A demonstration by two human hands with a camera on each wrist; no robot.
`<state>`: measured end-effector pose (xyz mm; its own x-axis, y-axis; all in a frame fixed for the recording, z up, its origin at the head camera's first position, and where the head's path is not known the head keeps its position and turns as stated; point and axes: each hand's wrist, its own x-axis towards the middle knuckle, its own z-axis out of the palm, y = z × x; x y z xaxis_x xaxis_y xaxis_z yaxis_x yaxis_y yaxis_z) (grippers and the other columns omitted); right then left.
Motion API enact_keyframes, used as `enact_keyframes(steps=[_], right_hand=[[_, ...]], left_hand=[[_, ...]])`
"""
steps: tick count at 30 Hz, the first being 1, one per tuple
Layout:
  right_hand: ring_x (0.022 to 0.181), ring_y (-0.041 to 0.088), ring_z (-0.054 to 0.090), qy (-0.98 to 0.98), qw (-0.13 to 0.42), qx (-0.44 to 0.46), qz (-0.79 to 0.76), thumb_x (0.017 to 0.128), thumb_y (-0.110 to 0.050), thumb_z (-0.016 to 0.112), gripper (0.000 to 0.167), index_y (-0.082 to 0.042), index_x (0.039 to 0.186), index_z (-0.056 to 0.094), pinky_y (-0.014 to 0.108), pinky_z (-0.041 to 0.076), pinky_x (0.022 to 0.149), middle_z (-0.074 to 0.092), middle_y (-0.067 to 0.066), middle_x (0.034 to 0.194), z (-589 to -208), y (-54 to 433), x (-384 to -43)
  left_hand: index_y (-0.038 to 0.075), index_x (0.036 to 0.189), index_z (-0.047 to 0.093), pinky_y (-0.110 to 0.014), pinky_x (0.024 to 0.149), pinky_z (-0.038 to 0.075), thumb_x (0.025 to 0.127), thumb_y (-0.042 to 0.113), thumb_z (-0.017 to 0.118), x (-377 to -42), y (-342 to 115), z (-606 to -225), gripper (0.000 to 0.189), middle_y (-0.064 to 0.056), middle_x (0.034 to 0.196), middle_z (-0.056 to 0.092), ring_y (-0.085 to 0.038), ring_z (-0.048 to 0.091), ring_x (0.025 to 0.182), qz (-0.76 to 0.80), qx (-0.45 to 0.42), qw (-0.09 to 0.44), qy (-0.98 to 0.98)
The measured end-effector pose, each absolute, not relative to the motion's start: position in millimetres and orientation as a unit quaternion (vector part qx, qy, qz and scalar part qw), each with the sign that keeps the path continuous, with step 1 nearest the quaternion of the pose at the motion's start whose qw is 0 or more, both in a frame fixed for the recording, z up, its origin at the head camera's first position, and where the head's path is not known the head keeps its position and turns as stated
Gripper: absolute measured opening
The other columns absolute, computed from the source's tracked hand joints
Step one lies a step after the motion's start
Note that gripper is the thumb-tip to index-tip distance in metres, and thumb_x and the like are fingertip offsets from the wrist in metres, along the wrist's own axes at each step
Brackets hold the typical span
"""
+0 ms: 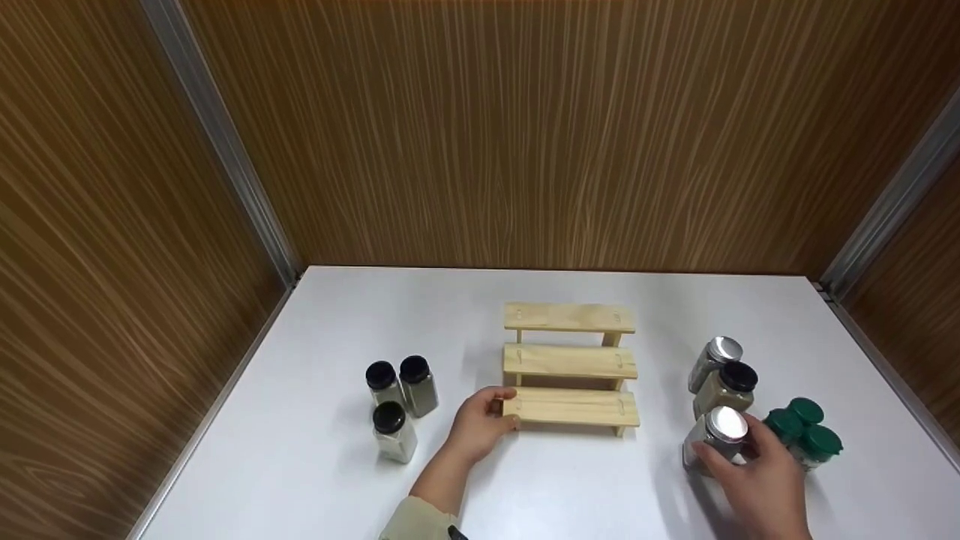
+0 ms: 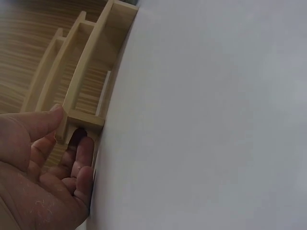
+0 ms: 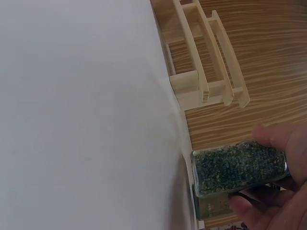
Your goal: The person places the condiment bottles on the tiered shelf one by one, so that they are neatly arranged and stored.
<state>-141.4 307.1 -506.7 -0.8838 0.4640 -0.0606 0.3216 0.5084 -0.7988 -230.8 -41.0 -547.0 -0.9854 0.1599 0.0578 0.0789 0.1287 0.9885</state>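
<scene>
A three-step wooden rack [image 1: 570, 362] stands mid-table. My left hand [image 1: 480, 427] grips the left end of its lowest step; in the left wrist view the thumb [image 2: 45, 120] lies on the board and the other fingers curl below it. At the right, my right hand [image 1: 766, 480] holds a silver-capped spice jar [image 1: 716, 437] between thumb and fingers. Dark green flakes fill this jar [image 3: 240, 167] in the right wrist view. Just behind it are a black-capped jar [image 1: 725, 390] with tan contents and another silver-capped jar [image 1: 714, 361].
Three green-capped jars [image 1: 806, 431] cluster to the right of my right hand. Left of the rack stand three black-capped jars [image 1: 395, 435]. Wood-grain panels [image 1: 555, 135] wall the white table [image 1: 300, 450] at the back and both sides.
</scene>
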Motion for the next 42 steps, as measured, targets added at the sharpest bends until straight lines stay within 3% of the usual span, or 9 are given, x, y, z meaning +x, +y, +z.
enact_keyframes(steps=[6, 9, 12, 14, 19, 21, 29, 38, 42], right_hand=[[0.133, 0.051, 0.053, -0.878, 0.108, -0.191, 0.426, 0.085, -0.015, 0.089, 0.084, 0.007, 0.153, 0.044, 0.060, 0.048, 0.107, 0.052, 0.036, 0.148, -497.9, 297.6, -143.3], [0.127, 0.049, 0.059, -0.886, 0.128, -0.168, 0.412, 0.083, -0.016, 0.090, 0.080, 0.006, 0.149, 0.051, 0.040, 0.058, 0.094, 0.059, 0.034, 0.141, -492.6, 292.6, -147.1], [0.121, 0.047, 0.064, -0.891, 0.147, -0.152, 0.401, 0.081, -0.016, 0.091, 0.075, 0.005, 0.145, 0.056, 0.025, 0.053, 0.082, 0.065, 0.033, 0.133, -487.1, 287.6, -151.1], [0.122, 0.048, 0.064, -0.890, 0.155, -0.142, 0.404, 0.082, -0.016, 0.091, 0.075, 0.006, 0.143, 0.056, 0.028, 0.053, 0.086, 0.065, 0.033, 0.133, -483.4, 284.5, -153.4], [0.128, 0.048, 0.061, -0.885, 0.169, -0.113, 0.419, 0.082, -0.013, 0.091, 0.074, 0.008, 0.142, 0.053, 0.056, 0.048, 0.105, 0.063, 0.034, 0.136, -474.1, 276.8, -160.0], [0.126, 0.048, 0.062, -0.885, 0.174, -0.102, 0.420, 0.082, -0.013, 0.092, 0.072, 0.008, 0.140, 0.054, 0.056, 0.048, 0.104, 0.064, 0.033, 0.133, -470.5, 273.6, -163.2], [0.116, 0.040, 0.068, -0.886, 0.191, -0.055, 0.418, 0.082, -0.014, 0.092, 0.066, 0.005, 0.136, 0.060, 0.021, 0.050, 0.081, 0.071, 0.027, 0.127, -454.7, 258.7, -180.9], [0.105, 0.035, 0.071, -0.878, 0.229, -0.007, 0.421, 0.077, -0.007, 0.093, 0.060, 0.006, 0.129, 0.065, 0.014, 0.047, 0.076, 0.074, 0.023, 0.115, -441.7, 236.9, -197.3], [0.104, 0.035, 0.071, -0.874, 0.235, 0.010, 0.426, 0.078, -0.007, 0.093, 0.058, 0.006, 0.128, 0.066, 0.020, 0.049, 0.080, 0.075, 0.022, 0.114, -436.8, 227.6, -204.4]], left_hand=[[-0.009, 0.123, 0.068, -0.038, 0.096, 0.052, 0.085, -0.010, 0.074, -230.6, -41.5, -546.3, 0.039, -0.015, 0.120, 0.067, -0.025, 0.060, 0.109, 0.649, 0.074, 0.035, 0.756], [-0.008, 0.123, 0.069, -0.036, 0.095, 0.052, 0.085, -0.009, 0.075, -230.9, -41.4, -546.3, 0.039, -0.014, 0.117, 0.067, -0.023, 0.060, 0.108, 0.649, 0.065, 0.042, 0.757], [-0.008, 0.124, 0.069, -0.034, 0.093, 0.052, 0.085, -0.009, 0.076, -231.0, -41.1, -546.2, 0.039, -0.012, 0.115, 0.068, -0.022, 0.060, 0.105, 0.651, 0.060, 0.042, 0.755], [-0.009, 0.123, 0.069, -0.033, 0.091, 0.052, 0.084, -0.010, 0.076, -230.7, -41.0, -546.0, 0.040, -0.012, 0.114, 0.068, -0.021, 0.060, 0.103, 0.655, 0.060, 0.039, 0.753], [-0.010, 0.123, 0.069, -0.032, 0.089, 0.052, 0.083, -0.011, 0.076, -229.4, -40.7, -545.6, 0.040, -0.012, 0.113, 0.068, -0.021, 0.059, 0.102, 0.664, 0.060, 0.032, 0.744], [-0.010, 0.123, 0.069, -0.032, 0.088, 0.052, 0.083, -0.011, 0.076, -229.0, -40.7, -545.5, 0.040, -0.012, 0.112, 0.068, -0.021, 0.059, 0.101, 0.664, 0.058, 0.031, 0.745], [-0.008, 0.122, 0.070, -0.028, 0.086, 0.053, 0.083, -0.011, 0.076, -230.5, -42.5, -546.6, 0.040, -0.011, 0.110, 0.068, -0.019, 0.060, 0.099, 0.656, 0.056, 0.034, 0.752], [-0.010, 0.123, 0.068, -0.022, 0.075, 0.052, 0.084, -0.013, 0.075, -228.2, -42.3, -544.6, 0.040, -0.009, 0.100, 0.062, -0.017, 0.056, 0.090, 0.667, 0.063, 0.035, 0.742], [-0.011, 0.125, 0.068, -0.022, 0.073, 0.053, 0.085, -0.014, 0.074, -227.0, -42.3, -544.7, 0.040, -0.009, 0.096, 0.062, -0.015, 0.056, 0.086, 0.673, 0.058, 0.039, 0.736]])
